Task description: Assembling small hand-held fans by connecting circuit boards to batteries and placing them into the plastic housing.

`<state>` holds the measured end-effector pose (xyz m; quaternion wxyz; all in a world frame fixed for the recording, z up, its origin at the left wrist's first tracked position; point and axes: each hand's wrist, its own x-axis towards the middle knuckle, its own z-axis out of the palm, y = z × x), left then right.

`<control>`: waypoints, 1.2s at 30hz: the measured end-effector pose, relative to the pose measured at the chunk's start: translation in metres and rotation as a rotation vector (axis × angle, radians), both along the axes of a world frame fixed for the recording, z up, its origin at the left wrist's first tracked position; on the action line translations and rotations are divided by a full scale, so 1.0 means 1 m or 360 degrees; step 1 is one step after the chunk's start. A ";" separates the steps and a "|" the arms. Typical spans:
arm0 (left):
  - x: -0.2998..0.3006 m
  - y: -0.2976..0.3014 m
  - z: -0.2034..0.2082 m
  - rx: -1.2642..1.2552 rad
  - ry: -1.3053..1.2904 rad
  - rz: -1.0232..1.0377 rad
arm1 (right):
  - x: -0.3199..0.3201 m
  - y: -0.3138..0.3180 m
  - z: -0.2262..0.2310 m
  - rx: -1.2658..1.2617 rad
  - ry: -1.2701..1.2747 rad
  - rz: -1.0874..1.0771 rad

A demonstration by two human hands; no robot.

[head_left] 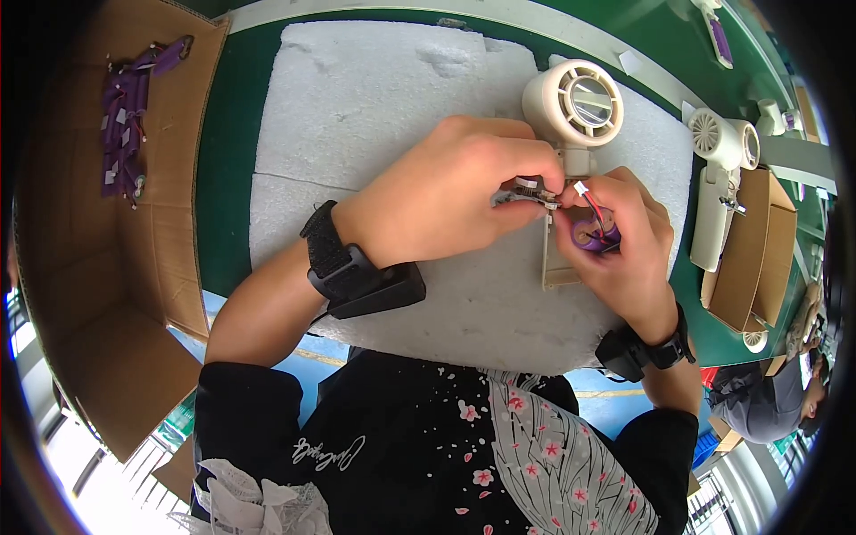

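Between the thumb and fingers of my left hand (455,183) is a small circuit board (532,191). My right hand (637,254) is closed round a purple battery (587,235). Red and black wires (594,207) run from the battery to a white plug (581,188), close to my right fingertips and just right of the board. Beneath both hands lies a cream handheld fan (572,102), its round head pointing away from me. Its open handle shell (560,278) is partly hidden by my hands. White foam sheets (357,107) support the fan.
At left stands a large cardboard box (183,178) with several purple batteries (125,134) inside. Right of the foam are another cream fan (713,201) and a small cardboard box (753,254). A purple battery (720,43) lies far right. Another person (767,406) is at right.
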<state>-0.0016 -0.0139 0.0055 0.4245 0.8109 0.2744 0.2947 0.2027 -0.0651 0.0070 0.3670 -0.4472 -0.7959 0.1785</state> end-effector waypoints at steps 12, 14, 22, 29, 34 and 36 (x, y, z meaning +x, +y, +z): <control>-0.003 0.000 -0.005 0.0160 -0.0075 0.0095 | -0.001 0.003 0.002 0.0049 -0.0070 0.0020; -0.003 -0.001 0.001 0.0143 0.0027 0.0053 | -0.001 0.002 0.004 0.0035 -0.0071 0.0008; 0.007 -0.008 0.004 0.0016 -0.0188 0.0012 | -0.001 0.001 0.008 -0.0021 -0.0139 -0.0025; 0.005 -0.003 0.000 -0.0108 -0.0221 -0.0031 | 0.001 0.001 0.008 -0.0059 -0.0091 -0.0013; 0.002 -0.002 0.002 -0.0168 -0.0160 -0.0039 | 0.005 0.002 0.000 -0.0136 0.0258 0.0084; 0.002 -0.003 0.002 -0.0202 -0.0140 -0.0040 | 0.008 0.001 0.001 -0.0155 0.0394 0.0105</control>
